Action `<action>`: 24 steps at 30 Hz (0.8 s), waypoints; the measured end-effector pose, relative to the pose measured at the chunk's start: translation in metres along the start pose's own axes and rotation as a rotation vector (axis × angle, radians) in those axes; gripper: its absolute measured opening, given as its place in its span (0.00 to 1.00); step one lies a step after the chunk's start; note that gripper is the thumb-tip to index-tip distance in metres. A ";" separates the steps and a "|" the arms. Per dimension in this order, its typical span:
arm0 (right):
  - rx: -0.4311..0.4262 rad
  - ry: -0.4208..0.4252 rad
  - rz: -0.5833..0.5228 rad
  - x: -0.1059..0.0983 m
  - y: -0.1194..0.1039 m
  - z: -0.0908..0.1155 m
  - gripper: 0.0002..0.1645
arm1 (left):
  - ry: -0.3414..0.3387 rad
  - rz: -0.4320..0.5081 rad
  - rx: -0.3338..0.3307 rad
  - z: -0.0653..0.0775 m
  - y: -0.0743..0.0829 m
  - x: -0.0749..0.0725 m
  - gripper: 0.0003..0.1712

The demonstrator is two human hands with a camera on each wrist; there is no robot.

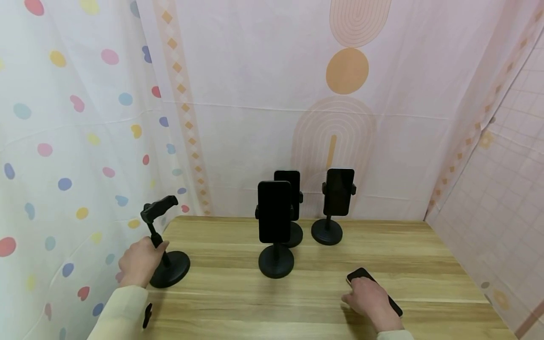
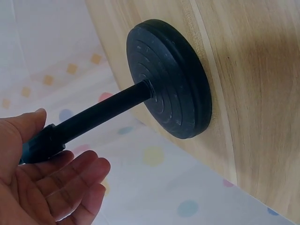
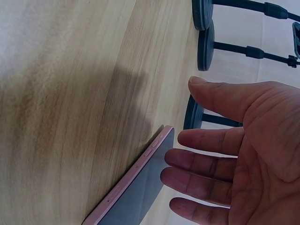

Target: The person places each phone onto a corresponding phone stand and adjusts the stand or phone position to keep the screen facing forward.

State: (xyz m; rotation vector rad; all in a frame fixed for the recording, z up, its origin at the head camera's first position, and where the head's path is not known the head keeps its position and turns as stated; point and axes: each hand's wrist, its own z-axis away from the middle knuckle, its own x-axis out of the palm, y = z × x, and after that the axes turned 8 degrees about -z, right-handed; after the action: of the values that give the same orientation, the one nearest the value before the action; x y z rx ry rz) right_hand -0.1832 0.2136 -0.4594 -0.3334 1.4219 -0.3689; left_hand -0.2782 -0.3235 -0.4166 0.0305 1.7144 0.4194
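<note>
At the table's left stands a black phone stand (image 1: 171,268) whose tilted holder carries no phone. My left hand (image 1: 140,262) holds its stem; in the left wrist view, thumb and index finger lie on either side of the collar (image 2: 46,143), the other fingers loosely bent. Its round base (image 2: 168,79) rests on the wood. On the right, a phone (image 1: 395,306) with a pink edge lies screen up on the table. Over it is my right hand (image 1: 369,302), fingers extended close to the screen (image 3: 140,199) in the right wrist view; whether they touch it is unclear.
Three more black stands bear upright phones: one in front (image 1: 274,212), one partly hidden behind it (image 1: 293,177), one to the right (image 1: 339,191). A small black item (image 1: 147,315) lies by my left sleeve. Patterned curtains (image 1: 255,56) surround the wooden table (image 1: 238,307).
</note>
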 end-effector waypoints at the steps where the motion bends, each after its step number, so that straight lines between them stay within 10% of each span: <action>1: 0.004 -0.001 -0.001 0.000 0.000 0.000 0.19 | 0.006 0.003 0.002 0.000 0.000 0.000 0.25; 24: -0.003 -0.019 -0.010 0.002 0.001 0.000 0.21 | 0.030 0.034 0.026 -0.001 0.001 0.006 0.22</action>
State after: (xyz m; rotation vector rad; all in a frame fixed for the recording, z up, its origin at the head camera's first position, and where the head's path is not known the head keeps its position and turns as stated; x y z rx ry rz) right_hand -0.1828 0.2133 -0.4614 -0.3454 1.4030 -0.3714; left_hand -0.2808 -0.3215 -0.4214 0.0728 1.7512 0.4249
